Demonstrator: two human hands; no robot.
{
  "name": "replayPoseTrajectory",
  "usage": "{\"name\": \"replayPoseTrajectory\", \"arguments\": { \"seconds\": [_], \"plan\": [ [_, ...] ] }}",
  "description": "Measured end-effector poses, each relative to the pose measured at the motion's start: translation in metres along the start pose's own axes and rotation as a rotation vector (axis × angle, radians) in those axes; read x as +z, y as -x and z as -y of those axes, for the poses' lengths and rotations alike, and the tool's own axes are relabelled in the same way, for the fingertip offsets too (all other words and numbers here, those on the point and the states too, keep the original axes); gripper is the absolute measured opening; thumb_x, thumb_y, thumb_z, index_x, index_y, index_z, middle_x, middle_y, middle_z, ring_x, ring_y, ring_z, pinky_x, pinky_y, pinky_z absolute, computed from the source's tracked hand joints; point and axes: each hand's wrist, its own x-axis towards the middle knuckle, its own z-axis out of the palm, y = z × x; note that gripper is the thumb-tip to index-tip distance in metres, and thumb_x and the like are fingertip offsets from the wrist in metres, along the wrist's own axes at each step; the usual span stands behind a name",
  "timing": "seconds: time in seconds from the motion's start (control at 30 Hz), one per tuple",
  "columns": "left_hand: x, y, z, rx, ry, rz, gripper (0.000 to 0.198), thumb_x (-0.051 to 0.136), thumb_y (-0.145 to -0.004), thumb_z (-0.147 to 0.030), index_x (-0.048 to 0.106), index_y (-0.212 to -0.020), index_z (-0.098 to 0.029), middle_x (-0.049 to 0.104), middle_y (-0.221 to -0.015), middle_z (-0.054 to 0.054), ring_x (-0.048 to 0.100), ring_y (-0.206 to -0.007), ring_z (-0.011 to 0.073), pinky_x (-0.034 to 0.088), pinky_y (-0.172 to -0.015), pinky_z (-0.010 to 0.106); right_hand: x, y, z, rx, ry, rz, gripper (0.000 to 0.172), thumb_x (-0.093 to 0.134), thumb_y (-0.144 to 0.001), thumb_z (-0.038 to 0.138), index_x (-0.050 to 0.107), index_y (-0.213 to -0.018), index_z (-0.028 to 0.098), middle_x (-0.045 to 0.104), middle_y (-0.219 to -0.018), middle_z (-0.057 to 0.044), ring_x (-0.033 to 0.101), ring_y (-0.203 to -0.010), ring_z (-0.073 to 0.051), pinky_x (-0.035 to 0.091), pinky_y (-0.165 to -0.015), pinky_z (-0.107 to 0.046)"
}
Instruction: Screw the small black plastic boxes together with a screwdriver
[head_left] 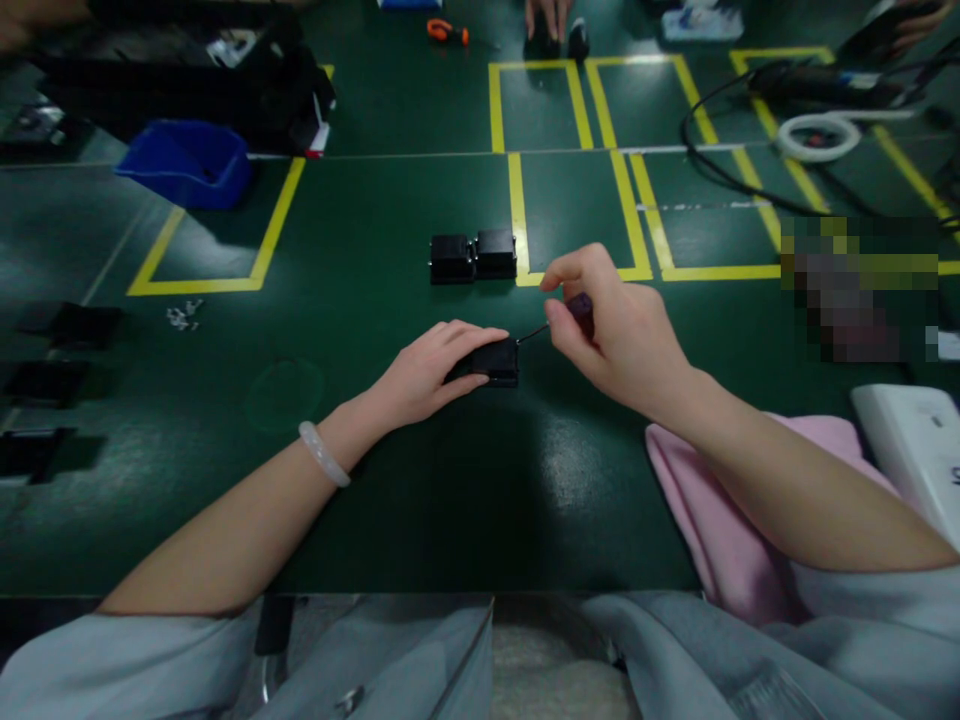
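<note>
My left hand (442, 370) is closed around a small black box-shaped part (497, 362), pressing it on the green table (420, 500). In my right hand (619, 335) is a screwdriver (579, 306) with a dark handle. Its thin shaft slants down to the left, and the tip meets the right end of the black part. Two similar black boxes, a left one (451, 259) and a right one (496, 254), sit side by side just beyond my hands.
Small screws (182, 315) lie in a pile at left, near a blue bin (187, 165). Several black parts (45, 383) line the left side. A pink cloth (694, 480) and a white box (911, 440) are at right. A co-worker's hand (551, 18) and an orange screwdriver (448, 32) are at the far side.
</note>
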Motion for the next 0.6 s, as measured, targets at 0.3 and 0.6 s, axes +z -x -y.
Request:
{"name": "replayPoseTrajectory", "arguments": {
  "seconds": [0.3, 0.6],
  "plan": [
    [-0.0002, 0.0003, -0.0001, 0.006, -0.006, 0.002, 0.048, 0.053, -0.1, -0.03, 0.042, -0.146, -0.024, 0.054, -0.136, 0.009, 0.052, -0.123, 0.0247, 0.045, -0.103, 0.041, -0.0019, 0.0002, 0.0021, -0.037, 0.01, 0.023, 0.021, 0.044, -0.099, 0.034, 0.056, -0.094, 0.018, 0.056, -0.068, 0.004, 0.052, -0.055, -0.008, 0.033, -0.054, -0.023],
    [-0.0003, 0.0005, 0.0005, 0.0, -0.003, 0.009, 0.048, 0.052, -0.101, -0.031, 0.041, -0.147, -0.024, 0.054, -0.136, 0.009, 0.051, -0.123, 0.0252, 0.044, -0.104, 0.042, -0.0042, -0.0005, 0.0031, -0.007, 0.017, 0.056, 0.023, 0.044, -0.099, 0.036, 0.056, -0.092, 0.018, 0.055, -0.067, 0.003, 0.051, -0.055, -0.008, 0.032, -0.055, -0.023]
  ]
}}
